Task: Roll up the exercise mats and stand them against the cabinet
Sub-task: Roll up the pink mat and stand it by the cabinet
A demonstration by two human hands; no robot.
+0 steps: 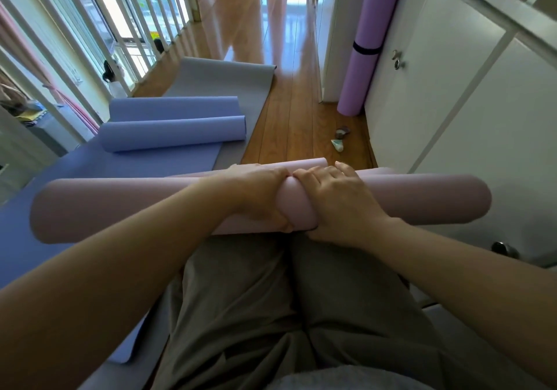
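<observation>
1. The rolled dusty-pink foam exercise mat (120, 205) lies crosswise over the person's lap, on the olive-grey trousers (256, 299). Both of its ends reach out past the knees. A strip of the same pink shows just behind the roll.
2. The left hand (259, 196) grips the roll near its middle, fingers curled over the top and thumb tucked underneath.
3. The right hand (334, 202) grips the roll just beside the left, fingers wrapped over the far side and thumb below. The fingertips of the two hands nearly meet on top.
4. The periwinkle-blue foam mat (174, 135) lies on the floor ahead and to the left. It is partly rolled, and its flat remainder runs back toward the person.
5. The flat grey foam mat (217, 82) lies under the blue one and extends beyond it, away from the person.
6. The rolled lilac foam mat with a black strap (370, 37) stands upright on the floor and leans against the white cabinet (452, 88) at right.
7. The glossy wooden plank floor (289, 124) carries a few small objects (340, 139) near the cabinet base, too small to identify.
8. White railing bars (135, 27) line the left side.
</observation>
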